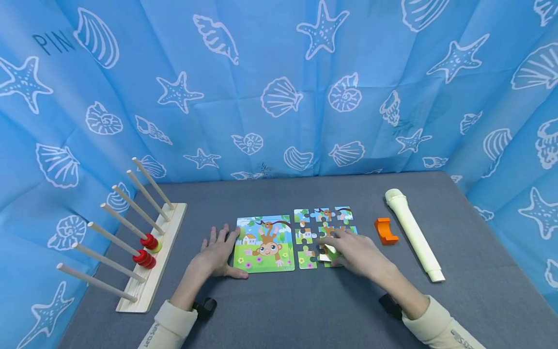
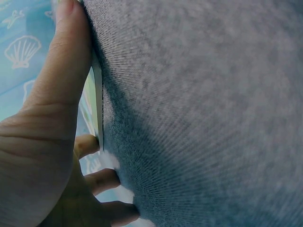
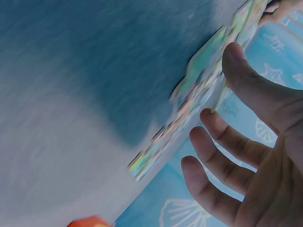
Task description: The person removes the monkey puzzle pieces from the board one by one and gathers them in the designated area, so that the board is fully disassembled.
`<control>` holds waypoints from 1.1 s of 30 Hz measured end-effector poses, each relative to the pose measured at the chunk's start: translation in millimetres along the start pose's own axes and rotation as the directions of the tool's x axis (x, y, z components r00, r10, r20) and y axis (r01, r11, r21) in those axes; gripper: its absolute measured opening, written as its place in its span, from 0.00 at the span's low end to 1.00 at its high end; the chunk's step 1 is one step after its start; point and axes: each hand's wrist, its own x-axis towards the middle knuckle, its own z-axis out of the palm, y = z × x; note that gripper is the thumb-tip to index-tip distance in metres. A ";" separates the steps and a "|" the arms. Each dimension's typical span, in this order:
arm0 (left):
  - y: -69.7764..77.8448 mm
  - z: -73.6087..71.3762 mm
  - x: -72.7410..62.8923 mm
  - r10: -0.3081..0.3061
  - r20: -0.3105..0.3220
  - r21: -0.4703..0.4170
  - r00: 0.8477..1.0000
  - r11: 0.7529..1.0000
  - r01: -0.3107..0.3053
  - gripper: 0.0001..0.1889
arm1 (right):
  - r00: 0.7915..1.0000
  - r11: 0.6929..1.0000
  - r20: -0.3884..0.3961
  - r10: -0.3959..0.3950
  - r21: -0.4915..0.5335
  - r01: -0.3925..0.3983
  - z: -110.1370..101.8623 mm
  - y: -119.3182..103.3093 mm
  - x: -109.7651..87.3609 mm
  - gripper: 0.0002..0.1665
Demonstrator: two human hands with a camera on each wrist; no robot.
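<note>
A square puzzle board [image 1: 264, 245] with a monkey picture lies flat on the grey table. My left hand [image 1: 218, 254] is spread at its left side, thumb and fingers against the edge; in the left wrist view, the left thumb [image 2: 61, 61] lies along the board's rim. To the right, loose puzzle pieces [image 1: 307, 258] lie in rows with small gaps. Above them, my right hand [image 1: 357, 249] pinches a tilted puzzle piece [image 1: 330, 252] between thumb and fingers. The right wrist view shows this piece [image 3: 219, 98] edge-on. My right hand hides some of the pieces below.
A wooden rack [image 1: 163, 247] with upright pegs stands at the left, red rings [image 1: 145, 259] and a yellow ring on two pegs. At the right lie an orange curved block [image 1: 385, 231] and a cream toy microphone [image 1: 414, 235]. A blue curtain [image 1: 279, 97] hangs behind the table.
</note>
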 end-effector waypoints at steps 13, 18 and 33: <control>-1.4 1.8 1.3 -0.004 -0.005 0.000 1.000 1.000 0.004 0.67 | 0.997 0.997 0.020 0.081 -0.017 -0.080 -3.7 37.2 -20.5 0.33; -1.6 3.0 2.7 -0.013 -0.016 0.012 1.000 1.000 0.013 0.67 | 0.994 0.995 0.041 0.097 -0.024 -0.096 -3.4 41.9 -23.5 0.32; -2.3 2.1 3.9 -0.012 -0.004 0.009 1.000 1.000 0.012 0.67 | 0.987 0.992 0.113 0.114 0.034 -0.119 -4.2 44.0 -23.5 0.33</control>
